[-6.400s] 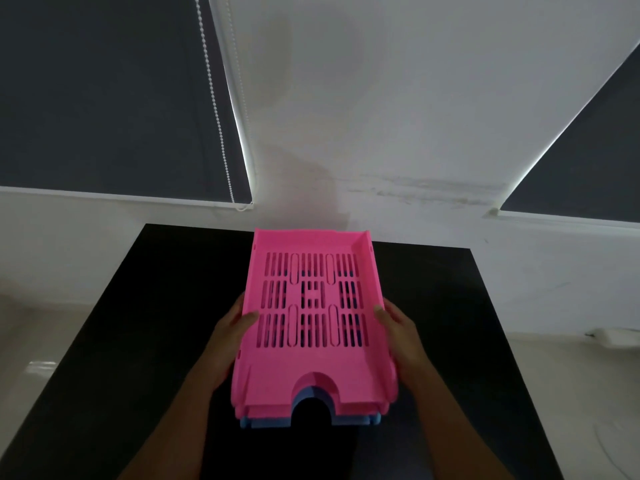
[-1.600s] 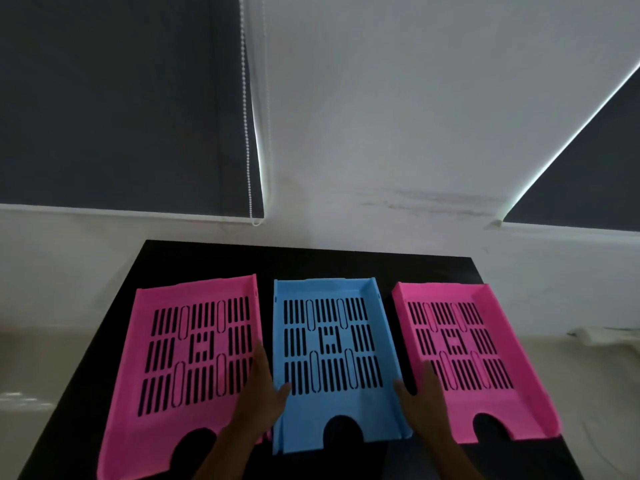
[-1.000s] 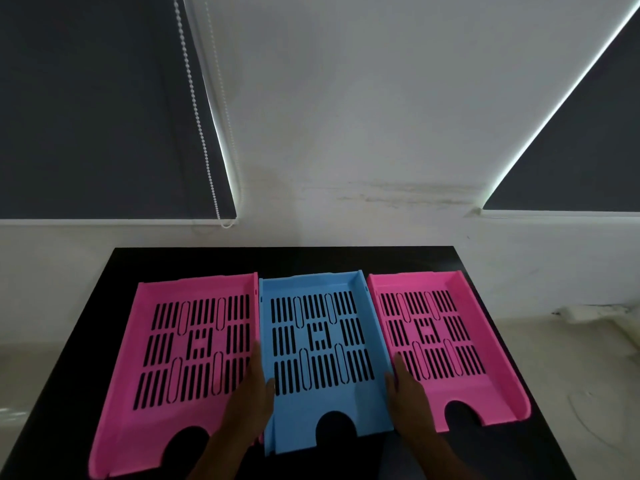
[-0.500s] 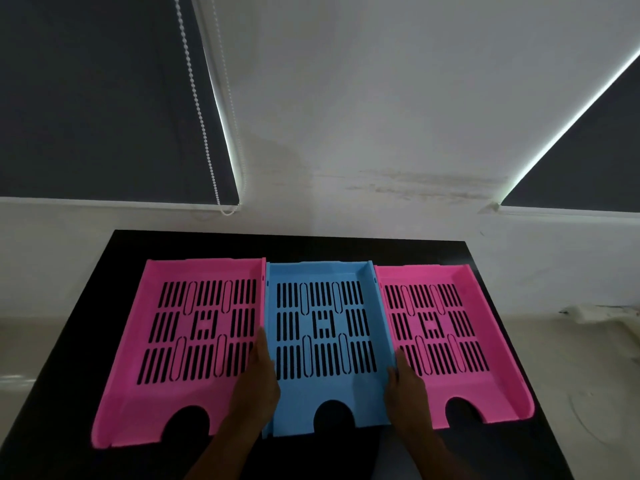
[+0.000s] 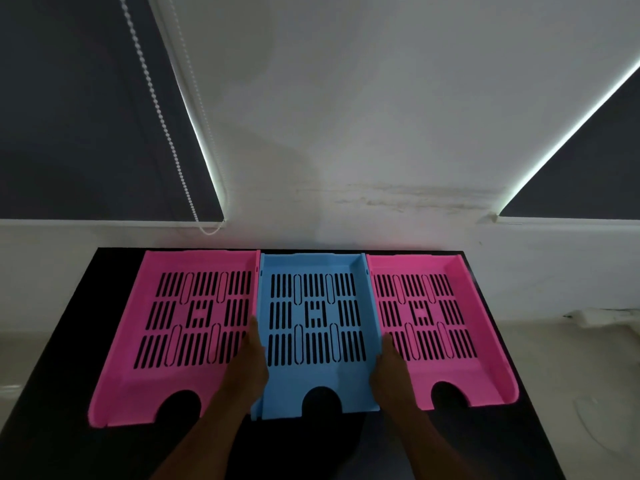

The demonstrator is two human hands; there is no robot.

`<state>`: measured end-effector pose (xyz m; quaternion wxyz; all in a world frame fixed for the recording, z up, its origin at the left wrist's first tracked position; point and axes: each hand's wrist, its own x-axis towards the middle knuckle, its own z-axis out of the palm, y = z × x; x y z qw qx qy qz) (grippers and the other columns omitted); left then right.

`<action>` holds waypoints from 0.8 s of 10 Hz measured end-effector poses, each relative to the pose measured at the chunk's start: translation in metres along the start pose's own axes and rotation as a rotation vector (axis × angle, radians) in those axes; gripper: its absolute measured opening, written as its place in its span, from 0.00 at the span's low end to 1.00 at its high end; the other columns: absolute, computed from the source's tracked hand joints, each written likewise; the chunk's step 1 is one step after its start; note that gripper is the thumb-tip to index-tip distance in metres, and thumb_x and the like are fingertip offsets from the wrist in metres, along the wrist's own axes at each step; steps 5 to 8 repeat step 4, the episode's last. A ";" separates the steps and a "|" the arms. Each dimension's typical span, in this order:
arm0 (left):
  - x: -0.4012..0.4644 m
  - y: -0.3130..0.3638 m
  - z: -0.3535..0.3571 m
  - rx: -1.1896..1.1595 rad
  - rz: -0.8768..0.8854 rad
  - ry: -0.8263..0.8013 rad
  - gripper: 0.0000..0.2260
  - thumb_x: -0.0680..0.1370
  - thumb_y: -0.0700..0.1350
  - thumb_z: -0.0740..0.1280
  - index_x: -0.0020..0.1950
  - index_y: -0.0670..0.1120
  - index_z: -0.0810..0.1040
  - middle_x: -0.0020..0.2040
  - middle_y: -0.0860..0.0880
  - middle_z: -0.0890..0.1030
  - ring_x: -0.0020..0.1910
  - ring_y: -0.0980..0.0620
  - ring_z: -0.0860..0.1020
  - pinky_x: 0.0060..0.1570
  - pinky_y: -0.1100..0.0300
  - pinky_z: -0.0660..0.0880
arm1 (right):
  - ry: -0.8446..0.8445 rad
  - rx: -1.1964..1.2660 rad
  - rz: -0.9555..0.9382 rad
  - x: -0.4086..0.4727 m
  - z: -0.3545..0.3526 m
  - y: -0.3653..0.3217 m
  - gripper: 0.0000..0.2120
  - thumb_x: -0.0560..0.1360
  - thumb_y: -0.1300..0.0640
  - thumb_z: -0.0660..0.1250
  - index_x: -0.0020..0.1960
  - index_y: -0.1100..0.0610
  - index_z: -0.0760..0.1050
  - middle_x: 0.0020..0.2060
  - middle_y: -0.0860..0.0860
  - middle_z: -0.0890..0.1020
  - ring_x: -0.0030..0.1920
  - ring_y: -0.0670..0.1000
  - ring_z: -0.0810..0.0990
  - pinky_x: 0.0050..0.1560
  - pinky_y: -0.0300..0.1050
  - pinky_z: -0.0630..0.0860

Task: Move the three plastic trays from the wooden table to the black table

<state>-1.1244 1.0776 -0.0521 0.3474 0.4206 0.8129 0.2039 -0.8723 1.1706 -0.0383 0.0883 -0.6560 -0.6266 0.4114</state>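
Note:
Three slotted plastic trays lie side by side on the black table [image 5: 52, 393], their far ends near its back edge. A pink tray [image 5: 145, 375] is on the left, a blue tray [image 5: 317, 375] in the middle, a second pink tray [image 5: 481, 358] on the right. Their side walls touch or nearly touch. My left hand [image 5: 247, 370] presses on the blue tray's left wall, lying over the left pink tray's inner edge. On the blue tray's right wall rests my right hand [image 5: 391, 374]. Both hands clasp the blue tray between them.
A white wall rises behind the table, with dark roller blinds at the upper left and right. A bead chain [image 5: 162, 123] hangs from the left blind. Pale floor shows on both sides of the table, with a white object [image 5: 595, 315] on it to the right.
The stack of trays was spread into a row of three. In the last second the blue tray slid away from me and squared up between the pink ones, my hands staying on its sides.

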 end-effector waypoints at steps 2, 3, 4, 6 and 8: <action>-0.005 0.011 -0.011 -0.058 -0.020 -0.030 0.38 0.81 0.33 0.62 0.82 0.44 0.40 0.78 0.30 0.61 0.56 0.41 0.82 0.45 0.65 0.77 | -0.022 0.006 -0.019 -0.006 -0.007 -0.001 0.26 0.82 0.66 0.58 0.78 0.61 0.57 0.50 0.54 0.79 0.47 0.53 0.83 0.44 0.43 0.82; -0.021 0.012 -0.014 -0.003 -0.017 0.046 0.35 0.82 0.43 0.63 0.82 0.43 0.45 0.81 0.36 0.57 0.77 0.38 0.64 0.72 0.50 0.66 | -0.031 0.045 -0.063 -0.013 -0.013 -0.003 0.18 0.83 0.63 0.58 0.72 0.61 0.64 0.50 0.50 0.77 0.50 0.52 0.83 0.46 0.42 0.82; -0.057 0.019 0.000 0.010 0.125 0.197 0.33 0.81 0.48 0.64 0.81 0.47 0.51 0.82 0.43 0.56 0.80 0.43 0.60 0.76 0.46 0.63 | 0.049 0.104 -0.152 -0.041 -0.022 -0.011 0.16 0.82 0.64 0.60 0.69 0.61 0.67 0.49 0.45 0.76 0.55 0.55 0.84 0.39 0.31 0.78; -0.057 0.019 0.000 0.010 0.125 0.197 0.33 0.81 0.48 0.64 0.81 0.47 0.51 0.82 0.43 0.56 0.80 0.43 0.60 0.76 0.46 0.63 | 0.049 0.104 -0.152 -0.041 -0.022 -0.011 0.16 0.82 0.64 0.60 0.69 0.61 0.67 0.49 0.45 0.76 0.55 0.55 0.84 0.39 0.31 0.78; -0.057 0.019 0.000 0.010 0.125 0.197 0.33 0.81 0.48 0.64 0.81 0.47 0.51 0.82 0.43 0.56 0.80 0.43 0.60 0.76 0.46 0.63 | 0.049 0.104 -0.152 -0.041 -0.022 -0.011 0.16 0.82 0.64 0.60 0.69 0.61 0.67 0.49 0.45 0.76 0.55 0.55 0.84 0.39 0.31 0.78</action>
